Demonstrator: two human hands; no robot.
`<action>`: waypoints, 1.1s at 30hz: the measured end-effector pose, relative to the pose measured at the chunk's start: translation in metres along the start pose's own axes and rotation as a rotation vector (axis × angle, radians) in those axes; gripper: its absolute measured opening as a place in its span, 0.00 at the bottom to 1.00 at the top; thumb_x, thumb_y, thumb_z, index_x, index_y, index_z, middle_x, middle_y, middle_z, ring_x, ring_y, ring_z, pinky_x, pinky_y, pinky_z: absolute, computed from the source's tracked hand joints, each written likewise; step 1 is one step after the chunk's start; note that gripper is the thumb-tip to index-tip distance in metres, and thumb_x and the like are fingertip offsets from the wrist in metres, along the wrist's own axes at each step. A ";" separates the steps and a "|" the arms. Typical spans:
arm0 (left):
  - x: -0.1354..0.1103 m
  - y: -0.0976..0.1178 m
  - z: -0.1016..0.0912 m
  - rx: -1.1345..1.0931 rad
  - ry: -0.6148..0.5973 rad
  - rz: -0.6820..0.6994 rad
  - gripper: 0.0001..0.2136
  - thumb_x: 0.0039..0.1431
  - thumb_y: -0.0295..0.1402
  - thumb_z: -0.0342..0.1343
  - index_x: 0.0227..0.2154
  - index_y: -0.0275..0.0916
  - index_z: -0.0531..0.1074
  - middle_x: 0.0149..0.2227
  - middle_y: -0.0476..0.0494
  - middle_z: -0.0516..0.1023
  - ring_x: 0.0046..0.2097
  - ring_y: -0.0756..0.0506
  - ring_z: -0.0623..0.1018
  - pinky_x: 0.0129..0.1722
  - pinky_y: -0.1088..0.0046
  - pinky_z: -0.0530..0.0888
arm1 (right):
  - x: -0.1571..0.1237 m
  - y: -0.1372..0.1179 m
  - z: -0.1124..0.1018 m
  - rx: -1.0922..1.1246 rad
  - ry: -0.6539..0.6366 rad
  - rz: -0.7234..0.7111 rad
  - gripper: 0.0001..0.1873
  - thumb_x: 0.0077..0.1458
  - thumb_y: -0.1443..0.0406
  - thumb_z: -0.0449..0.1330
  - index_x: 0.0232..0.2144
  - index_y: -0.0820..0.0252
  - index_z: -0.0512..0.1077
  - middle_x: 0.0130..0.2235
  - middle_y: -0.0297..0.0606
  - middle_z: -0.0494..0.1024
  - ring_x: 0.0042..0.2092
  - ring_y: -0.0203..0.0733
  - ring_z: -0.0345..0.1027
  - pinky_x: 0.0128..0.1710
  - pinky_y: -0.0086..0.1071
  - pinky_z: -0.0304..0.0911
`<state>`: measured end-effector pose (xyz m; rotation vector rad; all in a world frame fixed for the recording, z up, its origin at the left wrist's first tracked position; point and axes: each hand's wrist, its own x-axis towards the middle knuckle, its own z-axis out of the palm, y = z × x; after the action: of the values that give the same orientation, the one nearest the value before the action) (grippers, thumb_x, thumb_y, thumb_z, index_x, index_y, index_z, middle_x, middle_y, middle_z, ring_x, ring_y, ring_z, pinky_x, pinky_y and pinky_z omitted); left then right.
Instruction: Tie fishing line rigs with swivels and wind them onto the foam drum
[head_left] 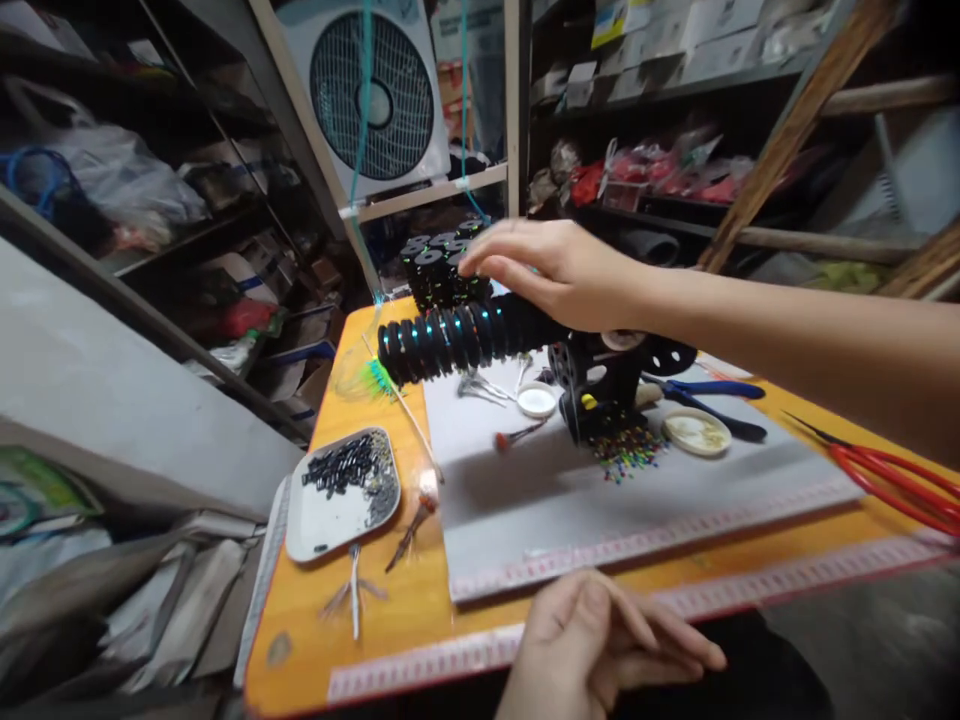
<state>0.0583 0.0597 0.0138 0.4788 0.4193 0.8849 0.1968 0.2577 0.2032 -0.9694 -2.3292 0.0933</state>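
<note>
My right hand (551, 265) reaches in from the right, over a row of black ringed discs (446, 340) with teal glints. Its thumb and fingers come together at the left, near a cluster of black spools (442, 255) behind; whatever they pinch is too small to make out. Low in front of the table edge is my left hand (592, 640), thumb pressed to the curled index finger and the others loosely bent; anything between them is hidden. A black stand (604, 385) sits under my right forearm, with small multicoloured beads (626, 450) at its foot.
A grey board (517, 510) lies on the yellow table (292, 640). Around are a white tray (307, 535) of black pieces, two round dishes, blue-handled pliers (712, 390), red-handled scissors (892, 475) and feathery bits. Behind stand a box fan (375, 100) and loaded shelves.
</note>
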 end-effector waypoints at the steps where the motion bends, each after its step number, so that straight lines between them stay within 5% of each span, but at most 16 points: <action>1: -0.001 -0.001 0.001 -0.018 -0.016 0.007 0.19 0.61 0.47 0.58 0.26 0.34 0.70 0.32 0.36 0.84 0.37 0.39 0.85 0.38 0.65 0.78 | -0.010 -0.007 0.000 -0.003 0.071 -0.064 0.20 0.67 0.59 0.46 0.51 0.59 0.71 0.57 0.38 0.72 0.61 0.42 0.61 0.62 0.41 0.52; 4: -0.006 0.002 0.005 0.003 -0.016 0.020 0.18 0.62 0.45 0.57 0.27 0.34 0.69 0.30 0.38 0.83 0.35 0.40 0.85 0.38 0.64 0.79 | -0.048 -0.024 -0.001 0.064 0.245 -0.137 0.13 0.64 0.62 0.53 0.48 0.57 0.71 0.58 0.38 0.70 0.62 0.41 0.58 0.66 0.41 0.44; 7: -0.010 0.006 0.010 0.068 0.029 0.035 0.18 0.61 0.46 0.58 0.27 0.34 0.69 0.30 0.39 0.82 0.32 0.43 0.84 0.35 0.67 0.79 | -0.089 -0.028 0.001 0.229 0.350 0.018 0.05 0.63 0.62 0.56 0.37 0.55 0.70 0.44 0.39 0.74 0.51 0.44 0.65 0.59 0.42 0.55; 10: -0.012 0.003 0.014 0.186 0.074 0.046 0.20 0.59 0.50 0.58 0.27 0.36 0.67 0.21 0.47 0.76 0.16 0.55 0.68 0.17 0.82 0.65 | -0.116 -0.027 0.012 0.478 0.203 0.236 0.13 0.65 0.56 0.55 0.31 0.56 0.71 0.32 0.37 0.73 0.35 0.41 0.69 0.43 0.41 0.65; 12: -0.011 -0.004 0.018 0.290 0.123 0.075 0.20 0.60 0.51 0.56 0.28 0.37 0.67 0.15 0.56 0.64 0.14 0.58 0.53 0.14 0.83 0.51 | -0.125 -0.031 0.024 0.733 0.022 0.347 0.18 0.64 0.50 0.54 0.39 0.57 0.73 0.38 0.41 0.79 0.36 0.43 0.74 0.39 0.40 0.68; 15: -0.010 -0.018 0.021 0.437 0.217 0.129 0.23 0.59 0.57 0.53 0.27 0.39 0.65 0.14 0.62 0.51 0.15 0.56 0.47 0.15 0.78 0.47 | -0.130 -0.049 0.044 1.102 -0.147 0.467 0.24 0.62 0.47 0.53 0.51 0.56 0.68 0.45 0.45 0.79 0.35 0.40 0.74 0.35 0.37 0.70; 18: -0.018 -0.031 0.015 0.562 0.287 0.150 0.25 0.59 0.60 0.49 0.26 0.39 0.65 0.14 0.61 0.51 0.16 0.55 0.48 0.16 0.76 0.47 | -0.136 -0.069 0.061 1.320 -0.133 0.597 0.20 0.58 0.48 0.59 0.39 0.58 0.70 0.28 0.33 0.72 0.22 0.28 0.56 0.22 0.24 0.54; 21: -0.041 -0.030 0.000 0.729 0.258 0.083 0.25 0.59 0.57 0.52 0.24 0.36 0.70 0.15 0.58 0.58 0.18 0.55 0.55 0.19 0.77 0.51 | -0.152 -0.081 0.077 1.427 -0.080 0.726 0.20 0.55 0.48 0.62 0.32 0.58 0.66 0.21 0.25 0.59 0.20 0.26 0.41 0.19 0.24 0.36; 25: -0.070 0.004 -0.010 0.915 0.145 0.030 0.25 0.60 0.55 0.54 0.44 0.36 0.74 0.25 0.50 0.72 0.23 0.54 0.66 0.24 0.79 0.61 | -0.183 -0.098 0.095 1.473 -0.058 0.846 0.22 0.57 0.44 0.59 0.32 0.56 0.66 0.21 0.25 0.58 0.21 0.28 0.38 0.20 0.25 0.35; 27: -0.068 0.029 0.001 0.807 0.302 0.120 0.26 0.61 0.54 0.53 0.53 0.40 0.69 0.33 0.48 0.74 0.19 0.57 0.65 0.19 0.79 0.59 | -0.198 -0.108 0.101 1.467 -0.036 0.880 0.24 0.56 0.42 0.59 0.30 0.57 0.67 0.20 0.26 0.58 0.21 0.29 0.40 0.21 0.26 0.37; 30: -0.037 0.063 0.028 0.790 0.482 0.443 0.20 0.59 0.46 0.60 0.49 0.39 0.73 0.38 0.46 0.75 0.20 0.58 0.66 0.20 0.79 0.63 | -0.213 -0.120 0.109 1.443 -0.008 0.927 0.25 0.56 0.41 0.57 0.30 0.56 0.67 0.21 0.28 0.62 0.22 0.29 0.40 0.23 0.26 0.37; 33: 0.010 0.084 0.049 0.770 0.477 0.546 0.20 0.56 0.43 0.63 0.48 0.37 0.75 0.39 0.44 0.77 0.20 0.57 0.65 0.18 0.78 0.62 | -0.223 -0.124 0.117 1.414 -0.006 0.976 0.26 0.54 0.39 0.58 0.30 0.55 0.67 0.22 0.30 0.66 0.22 0.29 0.41 0.24 0.27 0.36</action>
<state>0.0376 0.1020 0.0993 1.1286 1.1176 1.3661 0.1764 0.0382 0.0300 -1.0775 -0.9969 1.7693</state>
